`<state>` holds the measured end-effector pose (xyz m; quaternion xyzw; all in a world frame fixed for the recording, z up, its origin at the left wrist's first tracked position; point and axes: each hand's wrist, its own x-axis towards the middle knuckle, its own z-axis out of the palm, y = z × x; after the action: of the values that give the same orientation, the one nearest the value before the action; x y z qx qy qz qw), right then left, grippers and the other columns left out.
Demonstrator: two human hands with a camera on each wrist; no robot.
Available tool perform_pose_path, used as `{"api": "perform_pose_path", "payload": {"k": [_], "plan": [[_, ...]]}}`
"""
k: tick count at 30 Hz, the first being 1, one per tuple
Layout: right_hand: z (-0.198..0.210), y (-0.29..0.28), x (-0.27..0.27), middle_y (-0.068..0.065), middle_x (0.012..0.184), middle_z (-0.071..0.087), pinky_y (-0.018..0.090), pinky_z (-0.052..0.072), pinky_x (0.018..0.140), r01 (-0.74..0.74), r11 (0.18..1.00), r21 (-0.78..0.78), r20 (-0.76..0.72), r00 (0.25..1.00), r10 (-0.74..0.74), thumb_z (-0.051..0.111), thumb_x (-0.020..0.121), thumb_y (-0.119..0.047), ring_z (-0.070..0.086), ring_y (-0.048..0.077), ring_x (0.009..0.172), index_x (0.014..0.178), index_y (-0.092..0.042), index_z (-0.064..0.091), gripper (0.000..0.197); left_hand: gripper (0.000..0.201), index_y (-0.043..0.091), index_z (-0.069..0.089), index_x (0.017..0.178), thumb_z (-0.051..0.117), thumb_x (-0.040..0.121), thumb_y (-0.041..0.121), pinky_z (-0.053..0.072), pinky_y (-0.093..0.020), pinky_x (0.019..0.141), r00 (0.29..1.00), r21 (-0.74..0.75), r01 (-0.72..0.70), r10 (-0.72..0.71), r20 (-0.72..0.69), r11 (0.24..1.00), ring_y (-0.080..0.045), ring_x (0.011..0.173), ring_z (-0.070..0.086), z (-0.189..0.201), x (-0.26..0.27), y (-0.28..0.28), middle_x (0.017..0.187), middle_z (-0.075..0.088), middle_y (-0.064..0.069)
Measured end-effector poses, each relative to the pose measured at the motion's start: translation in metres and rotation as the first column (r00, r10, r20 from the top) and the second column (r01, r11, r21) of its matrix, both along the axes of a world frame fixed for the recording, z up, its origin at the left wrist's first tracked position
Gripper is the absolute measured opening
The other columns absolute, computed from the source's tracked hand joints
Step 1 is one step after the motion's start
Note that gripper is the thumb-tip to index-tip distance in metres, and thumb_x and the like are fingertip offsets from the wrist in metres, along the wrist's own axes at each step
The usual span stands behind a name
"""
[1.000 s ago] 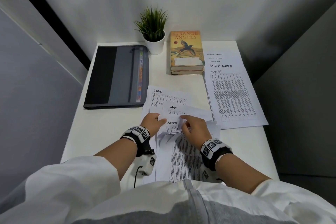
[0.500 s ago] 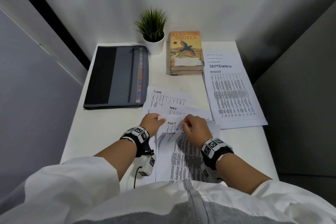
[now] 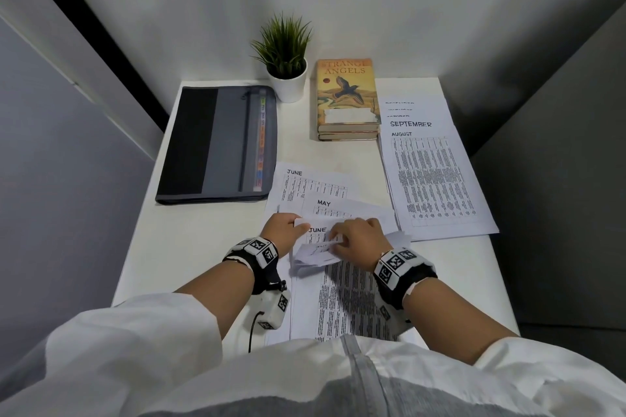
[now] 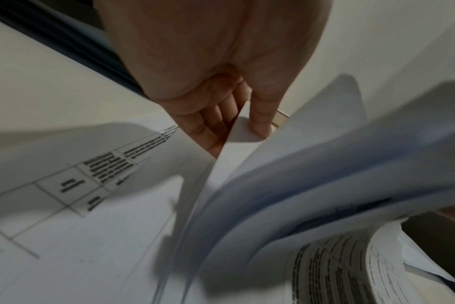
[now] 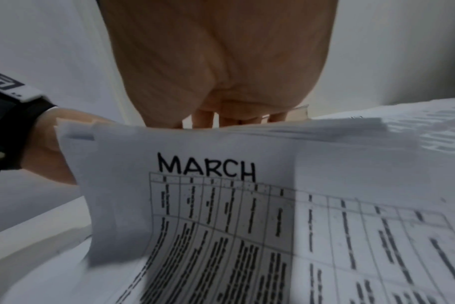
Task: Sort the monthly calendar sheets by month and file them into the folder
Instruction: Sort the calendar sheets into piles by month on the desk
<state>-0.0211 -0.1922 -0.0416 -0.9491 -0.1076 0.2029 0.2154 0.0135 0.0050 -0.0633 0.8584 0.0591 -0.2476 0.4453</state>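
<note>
At the lower centre of the head view my left hand (image 3: 283, 230) pinches the upper left corner of the stack of calendar sheets (image 3: 342, 294) in front of me, thumb on top and fingers curled underneath. My right hand (image 3: 359, 242) lies over the upper edge of the same stack, fingers curled down onto the bent-up top ends of the sheets. Between my hands a sheet headed JUNE (image 3: 316, 230) shows. In the right wrist view the sheet facing the camera reads MARCH (image 5: 207, 168).

Just above my hands in the frame lie a MAY sheet (image 3: 342, 206) and another JUNE sheet (image 3: 305, 181), overlapping on the white table (image 3: 210, 234). At the right of the frame a fanned pile (image 3: 430, 176) shows AUGUST on top and SEPTEMBER above it. The dark folder (image 3: 216, 145) lies closed at the upper left of the table, coloured tabs along its zip. Beside it stand a potted plant (image 3: 286, 57) and stacked books (image 3: 347, 98).
</note>
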Motion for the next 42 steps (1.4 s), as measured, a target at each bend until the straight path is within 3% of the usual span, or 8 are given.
{"api": "perform_pose_path", "payload": {"k": [8,14,17,23,31,35,39,42], "plan": [[-0.004,-0.001,-0.013,0.008,0.106,0.062,0.035,0.047,0.075,-0.056,0.997,0.059,0.346,0.938,0.032,0.066,0.082,-0.02,0.056,0.026,0.095,0.086,-0.007,0.071,0.014,0.013,0.011,0.066,0.08,0.078,0.079,0.016,0.053,-0.039,0.077,0.993,-0.091,-0.11,0.106,-0.049,0.99,-0.025,0.08,0.063,-0.009,0.0,-0.006,0.084,0.069,-0.009],[-0.009,-0.007,-0.024,0.002,0.086,0.06,0.034,0.045,0.076,-0.04,0.992,0.117,0.293,0.956,0.004,0.065,0.081,-0.019,0.058,0.024,0.078,0.086,-0.014,0.07,0.008,0.02,0.011,0.069,0.087,0.068,0.087,0.03,0.045,-0.026,0.068,0.998,-0.038,-0.067,0.067,-0.016,0.997,-0.017,0.075,0.059,-0.01,0.002,-0.003,0.079,0.065,0.001],[-0.011,-0.007,-0.028,0.003,0.089,0.058,0.036,0.049,0.07,-0.041,0.984,0.172,0.27,0.963,-0.007,0.069,0.077,-0.013,0.058,0.025,0.076,0.084,-0.013,0.068,0.007,0.028,0.002,0.06,0.076,0.061,0.091,0.025,0.032,-0.028,0.059,0.999,0.019,-0.036,0.036,-0.014,0.999,-0.021,0.066,0.045,-0.01,0.004,0.0,0.069,0.049,-0.009],[-0.017,-0.006,-0.031,0.011,0.125,0.056,0.039,0.05,0.081,-0.037,0.979,0.199,0.281,0.96,-0.021,0.07,0.074,-0.01,0.057,0.03,0.099,0.08,-0.011,0.065,0.009,0.018,0.004,0.069,0.086,0.075,0.081,0.021,0.051,-0.035,0.074,0.998,-0.046,-0.053,0.051,-0.042,0.998,-0.023,0.075,0.061,-0.011,0.003,-0.001,0.085,0.07,-0.016],[-0.014,-0.004,-0.033,-0.001,0.082,0.063,0.034,0.046,0.07,-0.057,0.986,0.157,0.362,0.932,-0.004,0.073,0.07,-0.012,0.051,0.025,0.085,0.076,-0.014,0.065,0.01,0.024,0.002,0.063,0.078,0.064,0.089,0.024,0.036,-0.026,0.059,0.999,-0.004,-0.033,0.033,-0.016,0.999,-0.017,0.062,0.047,-0.009,0.002,0.003,0.067,0.053,-0.004],[-0.014,-0.004,-0.035,0.005,0.091,0.06,0.038,0.049,0.066,-0.047,0.978,0.203,0.312,0.95,-0.019,0.07,0.074,-0.01,0.055,0.025,0.08,0.078,-0.01,0.064,0.008,0.027,0.008,0.058,0.068,0.066,0.089,0.023,0.035,-0.026,0.058,0.999,0.011,-0.023,0.024,-0.033,1.0,-0.018,0.06,0.045,-0.013,0.003,0.007,0.063,0.05,-0.005],[-0.016,-0.004,-0.035,0.014,0.118,0.059,0.039,0.051,0.077,-0.046,0.976,0.212,0.324,0.946,-0.026,0.071,0.073,-0.008,0.058,0.032,0.093,0.079,-0.008,0.064,0.01,0.018,0.004,0.069,0.085,0.076,0.081,0.02,0.049,-0.033,0.069,0.994,-0.095,-0.082,0.075,-0.081,0.992,-0.023,0.07,0.061,-0.015,0.001,0.005,0.08,0.07,-0.013],[-0.017,-0.004,-0.035,0.009,0.105,0.063,0.04,0.048,0.077,-0.06,0.981,0.187,0.343,0.939,-0.008,0.072,0.072,-0.008,0.054,0.03,0.093,0.08,-0.009,0.065,0.011,0.016,0.01,0.069,0.08,0.082,0.074,0.016,0.047,-0.028,0.064,0.986,-0.139,-0.135,0.119,-0.116,0.981,-0.018,0.064,0.058,-0.013,0.0,0.001,0.075,0.069,-0.01]]}}
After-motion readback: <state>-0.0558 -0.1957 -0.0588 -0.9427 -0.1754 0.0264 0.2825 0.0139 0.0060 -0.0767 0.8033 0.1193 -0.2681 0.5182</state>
